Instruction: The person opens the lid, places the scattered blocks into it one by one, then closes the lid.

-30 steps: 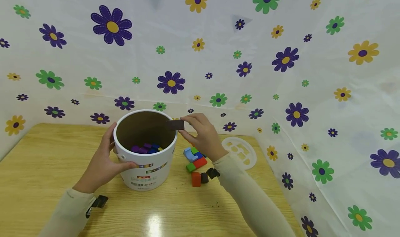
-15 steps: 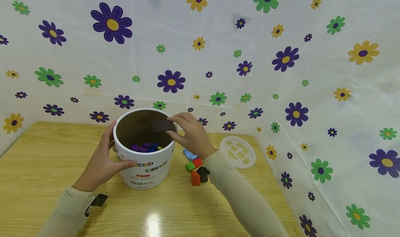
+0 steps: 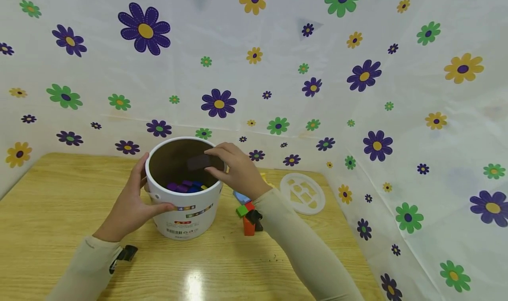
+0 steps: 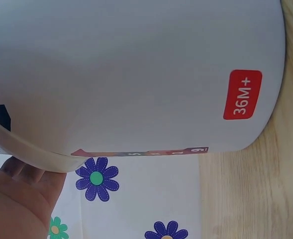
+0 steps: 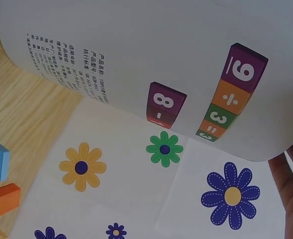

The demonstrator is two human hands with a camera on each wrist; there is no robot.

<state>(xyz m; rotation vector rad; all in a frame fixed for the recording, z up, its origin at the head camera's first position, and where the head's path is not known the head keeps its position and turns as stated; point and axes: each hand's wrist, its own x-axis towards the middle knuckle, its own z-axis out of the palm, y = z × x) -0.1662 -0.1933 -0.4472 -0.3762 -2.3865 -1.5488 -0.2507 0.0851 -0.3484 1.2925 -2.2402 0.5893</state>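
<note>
A white bucket (image 3: 182,224) with printed number blocks stands upright on the wooden table, several purple, blue and yellow blocks (image 3: 181,188) at its bottom. My left hand (image 3: 132,209) holds its left side, thumb on the front wall and fingers round the far side; the left wrist view has the hand beside the pale handle (image 4: 42,162). Between thumb and fingers, my right hand (image 3: 241,171) pinches a dark brown rectangular block (image 3: 198,162) inside the mouth, above those blocks. In the right wrist view only part of that hand shows at the right edge.
Right of the bucket, partly under my right wrist, lie a green block (image 3: 241,210), an orange block (image 3: 249,227) and a light blue block (image 3: 240,197). A white round lid with cut-outs (image 3: 322,199) lies farther right. A flower-printed sheet (image 3: 246,72) hangs behind the table.
My right hand has moved left with the dark block, from the bucket's right rim to inside its mouth. The left hand keeps its hold on the bucket.
</note>
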